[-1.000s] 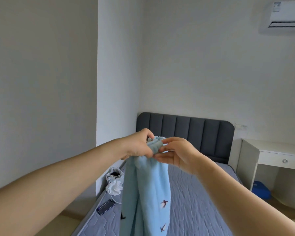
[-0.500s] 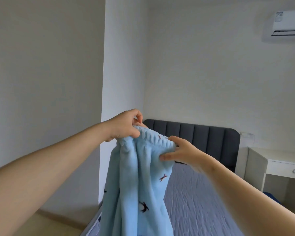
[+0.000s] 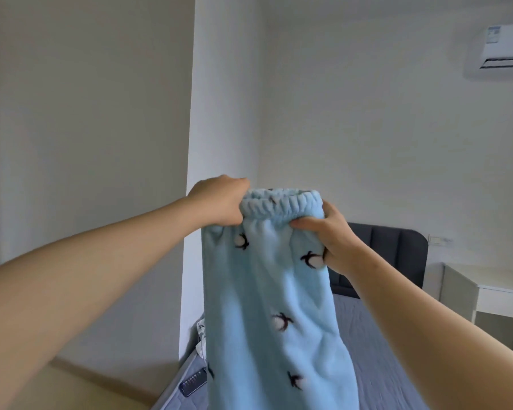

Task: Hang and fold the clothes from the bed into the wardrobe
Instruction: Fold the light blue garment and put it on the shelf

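I hold a pair of light blue fleece trousers with small penguin prints up in front of me, above the bed. My left hand grips the left end of the elastic waistband. My right hand grips the right end, thumb across the front of the fabric. The waistband is stretched flat between both hands and the legs hang straight down out of view. The wardrobe is not in view.
The bed has a grey quilted mattress and a dark padded headboard. A black phone and a white bundle lie at the bed's left edge. A white desk stands right; an air conditioner hangs high.
My hands have moved apart along the waistband, spreading it from a bunched clump to a flat width. The trousers have been lifted higher.
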Motion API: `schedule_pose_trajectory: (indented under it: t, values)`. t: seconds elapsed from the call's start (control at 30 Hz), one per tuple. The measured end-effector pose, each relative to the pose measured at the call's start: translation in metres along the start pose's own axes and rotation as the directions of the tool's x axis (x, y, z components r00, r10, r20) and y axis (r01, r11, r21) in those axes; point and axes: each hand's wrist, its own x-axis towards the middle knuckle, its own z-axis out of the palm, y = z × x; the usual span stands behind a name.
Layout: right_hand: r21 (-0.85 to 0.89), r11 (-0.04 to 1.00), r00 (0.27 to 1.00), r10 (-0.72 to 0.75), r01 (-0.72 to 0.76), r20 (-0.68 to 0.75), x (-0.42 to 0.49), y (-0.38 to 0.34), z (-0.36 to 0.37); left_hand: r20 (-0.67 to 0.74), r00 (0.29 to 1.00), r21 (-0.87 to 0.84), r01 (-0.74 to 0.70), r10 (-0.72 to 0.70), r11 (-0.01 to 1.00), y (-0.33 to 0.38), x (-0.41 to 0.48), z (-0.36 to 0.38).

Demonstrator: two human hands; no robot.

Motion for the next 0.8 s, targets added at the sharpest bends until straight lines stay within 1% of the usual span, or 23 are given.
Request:
schedule_pose_trajectory:
  t: [0.03, 0.07, 0.1, 0.13, 0.17, 0.2, 0.23, 0.27, 0.3, 0.33, 0.37, 0.4, 0.43, 0.5, 0.53, 0.63, 0.67, 0.7, 0.73, 0.77, 0.8]
  values:
    - [-0.027, 0.998, 0.998, 0.06, -0.06, 0.021, -0.002, -0.001, -0.002, -0.058, 0.998, -0.096, 0.006, -0.011, 0.995, -0.002, 0.002, 0.0]
    - [-0.056, 0.995, 0.996, 0.087, -0.086, 0.025, -0.004, -0.003, -0.005, -0.117, 0.993, -0.22, -0.004, -0.022, 0.975, -0.006, 0.003, 0.003]
    - [-0.057, 0.995, 0.997, 0.081, -0.08, 0.01, -0.005, -0.006, -0.007, -0.179, 0.983, -0.363, -0.026, -0.042, 0.931, -0.01, 0.004, 0.009]
    - [-0.026, 0.999, 0.999, 0.046, -0.047, -0.013, -0.006, -0.011, -0.008, -0.236, 0.968, -0.527, -0.053, -0.087, 0.848, -0.011, 0.003, 0.016]
    - [0.032, 0.999, 1.0, 0.003, -0.002, -0.03, -0.006, -0.017, -0.008, -0.261, 0.952, -0.705, -0.073, -0.163, 0.706, -0.014, 0.0, 0.027]
    - [0.104, 0.994, 0.999, -0.037, 0.039, -0.028, -0.007, -0.022, -0.008, -0.199, 0.95, -0.867, -0.056, -0.24, 0.495, -0.013, -0.005, 0.035]
    - [0.169, 0.984, 0.998, -0.06, 0.06, -0.006, -0.008, -0.027, -0.008, -0.041, 0.965, -0.971, 0.022, -0.259, 0.236, -0.01, -0.011, 0.042]
    - [0.211, 0.976, 0.997, -0.068, 0.06, 0.031, -0.009, -0.032, -0.008, 0.14, 0.971, -0.989, 0.147, -0.191, 0.019, -0.008, -0.016, 0.047]
    - [0.213, 0.976, 0.996, -0.063, 0.048, 0.065, -0.009, -0.035, -0.01, 0.268, 0.961, -0.96, 0.261, -0.069, -0.098, -0.006, -0.02, 0.051]
    - [0.187, 0.982, 0.995, -0.051, 0.034, 0.084, -0.009, -0.037, -0.013, 0.319, 0.947, -0.938, 0.321, 0.033, -0.131, -0.006, -0.023, 0.051]
    - [0.155, 0.988, 0.996, -0.034, 0.02, 0.083, -0.009, -0.038, -0.017, 0.332, 0.94, -0.931, 0.34, 0.076, -0.132, -0.007, -0.024, 0.048]
    - [0.133, 0.991, 0.998, -0.008, -0.001, 0.062, -0.01, -0.039, -0.022, 0.337, 0.939, -0.928, 0.344, 0.076, -0.142, -0.007, -0.024, 0.042]
    - [0.136, 0.99, 0.999, 0.025, -0.03, 0.038, -0.01, -0.039, -0.026, 0.334, 0.94, -0.921, 0.342, 0.075, -0.186, -0.006, -0.024, 0.035]
    - [0.219, 0.974, 0.999, 0.052, -0.054, 0.012, -0.01, -0.037, -0.035, 0.296, 0.948, -0.901, 0.318, 0.118, -0.296, -0.006, -0.023, 0.019]
    - [0.279, 0.959, 0.999, 0.032, -0.042, 0.038, -0.011, -0.038, -0.038, 0.259, 0.953, -0.897, 0.297, 0.155, -0.327, -0.004, -0.023, 0.011]
    - [0.435, 0.9, 0.977, -0.099, 0.007, 0.19, -0.017, -0.05, -0.037, 0.175, 0.968, -0.909, 0.23, 0.182, -0.347, 0.002, -0.022, -0.005]
    - [0.461, 0.887, 0.963, -0.128, 0.005, 0.237, -0.019, -0.054, -0.035, 0.174, 0.967, -0.907, 0.232, 0.189, -0.351, 0.004, -0.019, -0.007]
    - [0.463, 0.886, 0.956, -0.124, -0.013, 0.265, -0.019, -0.055, -0.034, 0.197, 0.962, -0.902, 0.253, 0.19, -0.349, 0.004, -0.015, -0.005]
    - [0.442, 0.896, 0.958, -0.077, -0.055, 0.276, -0.017, -0.053, -0.036, 0.248, 0.95, -0.893, 0.3, 0.189, -0.335, 0.003, -0.012, 0.0]
    - [0.375, 0.919, 0.962, 0.016, -0.122, 0.272, -0.013, -0.046, -0.041, 0.317, 0.929, -0.879, 0.364, 0.192, -0.308, 0.001, -0.009, 0.009]
    - [0.275, 0.938, 0.96, 0.144, -0.21, 0.24, -0.009, -0.035, -0.044, 0.402, 0.897, -0.859, 0.438, 0.184, -0.263, -0.002, -0.007, 0.019]
